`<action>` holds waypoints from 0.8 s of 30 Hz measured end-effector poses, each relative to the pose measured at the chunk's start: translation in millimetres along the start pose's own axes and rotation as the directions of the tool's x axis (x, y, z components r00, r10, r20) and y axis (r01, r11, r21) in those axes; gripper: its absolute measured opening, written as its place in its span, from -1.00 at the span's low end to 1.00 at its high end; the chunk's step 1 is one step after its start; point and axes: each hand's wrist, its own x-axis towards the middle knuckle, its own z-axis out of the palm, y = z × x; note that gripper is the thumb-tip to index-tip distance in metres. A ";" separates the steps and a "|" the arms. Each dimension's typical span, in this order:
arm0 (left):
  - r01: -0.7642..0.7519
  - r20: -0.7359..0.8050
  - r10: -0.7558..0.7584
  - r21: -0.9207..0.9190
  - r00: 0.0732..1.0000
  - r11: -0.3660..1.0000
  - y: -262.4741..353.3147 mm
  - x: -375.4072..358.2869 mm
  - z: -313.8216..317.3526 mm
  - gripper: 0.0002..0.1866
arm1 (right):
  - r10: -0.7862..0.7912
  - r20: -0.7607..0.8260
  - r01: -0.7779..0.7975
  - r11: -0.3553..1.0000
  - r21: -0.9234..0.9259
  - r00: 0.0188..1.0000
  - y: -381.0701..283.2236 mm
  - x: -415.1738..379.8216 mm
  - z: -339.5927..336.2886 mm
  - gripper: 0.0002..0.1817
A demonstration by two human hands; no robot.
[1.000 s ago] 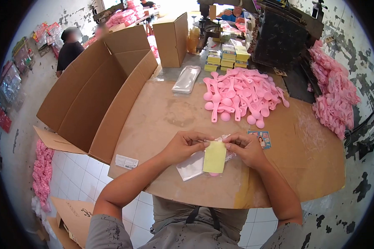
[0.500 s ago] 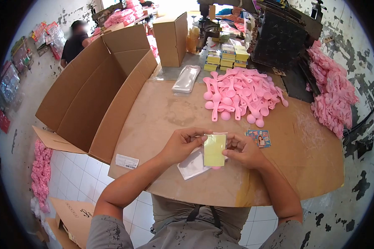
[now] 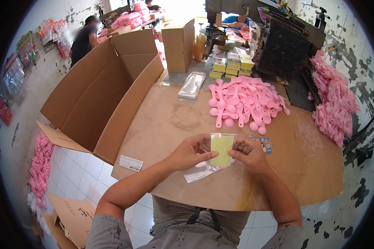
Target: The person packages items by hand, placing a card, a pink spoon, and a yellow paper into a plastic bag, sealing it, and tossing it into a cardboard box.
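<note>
Both hands meet over the front of the cardboard-covered table. Between them stands a pale yellow card [image 3: 221,145] in a clear plastic bag, whose rim shows above the card. My left hand [image 3: 194,152] pinches the left edge, thumb in front. My right hand [image 3: 251,155] pinches the right edge, also thumb in front. Below them lie clear plastic bags [image 3: 198,173], with a bit of something pink showing, partly hidden by the hands. Just behind my right hand is a printed card [image 3: 265,145]. Farther back is a heap of pink measuring spoons [image 3: 247,101].
A large open cardboard box [image 3: 129,112] stands at the left. Behind the spoons are stacked cards [image 3: 232,64]; a pile of plastic bags [image 3: 192,85] lies left of them. A dark machine [image 3: 280,47] and bagged pink items [image 3: 334,99] stand right. A person [image 3: 84,41] is beyond the box.
My left fingers have come down from the card's top to its left side. Clear plastic now shows around the card. The whole view has shifted slightly.
</note>
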 end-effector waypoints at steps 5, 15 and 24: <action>0.078 -0.036 -0.078 0.011 0.996 0.997 6.2 0.2 -4.0 -0.75 | -0.088 -0.006 0.088 0.989 0.117 0.996 12.1 4.9 -1.3 -0.72; -0.319 -0.581 0.269 0.016 0.768 0.947 34.4 -2.0 -47.1 -0.75 | -0.083 -0.051 0.085 0.995 0.051 0.995 11.4 5.6 -10.6 -0.75; 0.015 -0.309 0.173 0.523 0.935 0.852 27.9 5.2 -27.3 -0.49 | -0.453 -0.004 0.236 0.472 -0.849 0.891 -30.6 7.2 -35.6 -0.72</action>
